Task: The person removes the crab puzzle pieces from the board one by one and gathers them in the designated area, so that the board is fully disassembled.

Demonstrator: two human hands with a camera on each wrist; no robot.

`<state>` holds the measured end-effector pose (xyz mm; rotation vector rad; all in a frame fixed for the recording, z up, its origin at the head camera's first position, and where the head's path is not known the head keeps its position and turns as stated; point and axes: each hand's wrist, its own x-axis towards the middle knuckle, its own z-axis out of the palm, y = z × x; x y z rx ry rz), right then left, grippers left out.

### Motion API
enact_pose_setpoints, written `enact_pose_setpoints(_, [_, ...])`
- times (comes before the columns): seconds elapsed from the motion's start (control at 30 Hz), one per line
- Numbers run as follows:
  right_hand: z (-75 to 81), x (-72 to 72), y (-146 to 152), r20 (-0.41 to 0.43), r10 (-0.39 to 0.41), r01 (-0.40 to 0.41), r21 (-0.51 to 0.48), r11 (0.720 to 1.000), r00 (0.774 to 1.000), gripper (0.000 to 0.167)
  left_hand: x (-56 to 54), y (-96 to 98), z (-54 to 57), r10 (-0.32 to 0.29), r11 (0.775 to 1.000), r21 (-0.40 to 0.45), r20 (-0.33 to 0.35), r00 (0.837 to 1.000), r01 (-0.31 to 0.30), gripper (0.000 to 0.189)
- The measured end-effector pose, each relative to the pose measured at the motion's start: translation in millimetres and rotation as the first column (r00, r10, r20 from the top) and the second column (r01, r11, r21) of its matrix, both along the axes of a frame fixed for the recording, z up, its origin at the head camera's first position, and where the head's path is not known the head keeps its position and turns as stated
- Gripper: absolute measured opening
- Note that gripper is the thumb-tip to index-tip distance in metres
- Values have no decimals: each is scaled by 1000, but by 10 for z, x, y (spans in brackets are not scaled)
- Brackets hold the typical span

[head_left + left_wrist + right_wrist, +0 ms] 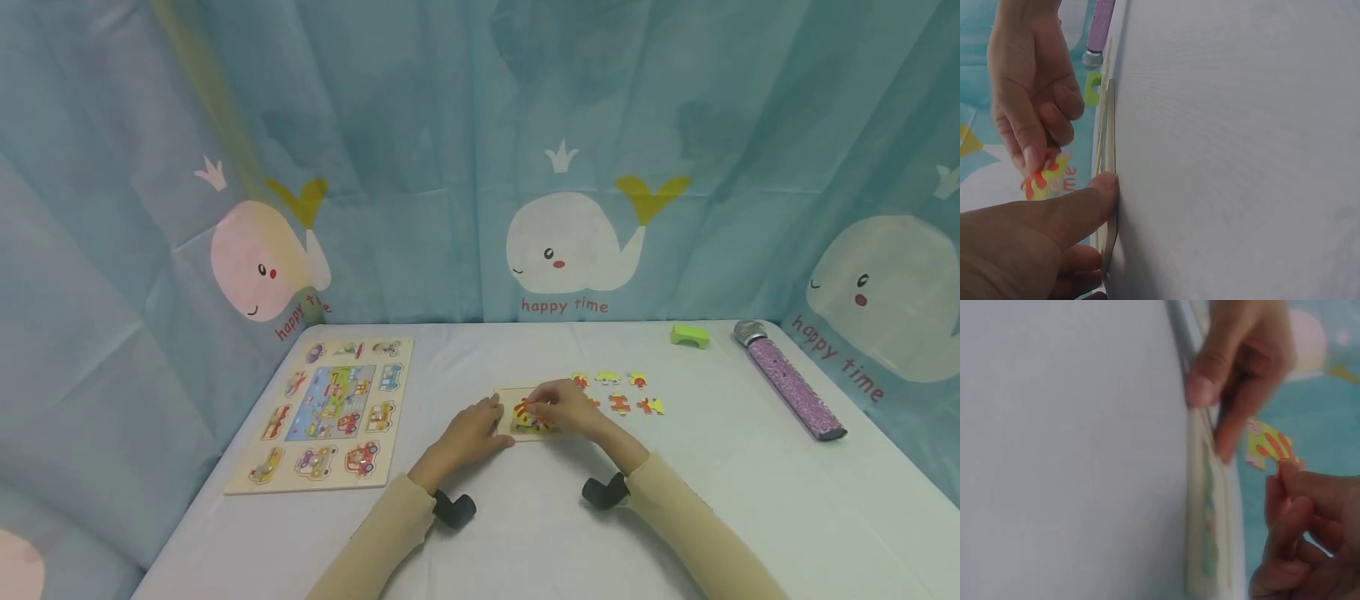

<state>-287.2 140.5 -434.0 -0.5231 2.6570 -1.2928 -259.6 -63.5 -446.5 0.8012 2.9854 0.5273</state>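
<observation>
Near the middle of the table lies a small wooden puzzle board (pixel 506 417). My left hand (pixel 468 435) holds its left end, thumb against the near edge and fingertips at the far side. Between thumb and fingertips of my right hand (pixel 573 408) is a jigsaw piece (pixel 1269 444), yellow with orange-red shapes. In both wrist views that piece is raised and tilted over the board. My right hand's other fingers are curled in, as the left wrist view shows. Part of the board is hidden beneath my right hand.
Several loose jigsaw pieces (pixel 618 404) lie in two rows right of the board. A large wooden vehicle puzzle (pixel 330 412) covers the table's left side. A green block (pixel 690 336) and a glittery pink microphone (pixel 795 383) are at the back right. A whale-print curtain (pixel 420 208) hangs behind.
</observation>
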Motion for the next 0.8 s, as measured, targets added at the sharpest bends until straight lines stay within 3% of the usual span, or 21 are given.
enact_pose_setpoints(0.3, [85, 45, 437, 73, -119, 125, -82, 989, 990, 23, 36, 10, 23, 20, 1000, -8, 4, 1000, -20, 62])
enact_pose_setpoints(0.53, [36, 116, 757, 123, -203, 201, 27, 979, 972, 24, 34, 14, 10, 19, 1000, -6, 14, 1000, -19, 62])
enact_pose_setpoints(0.8, [-32, 172, 916, 159, -206, 193, 97, 976, 965, 21, 31, 15, 6, 27, 1000, -5, 18, 999, -27, 62])
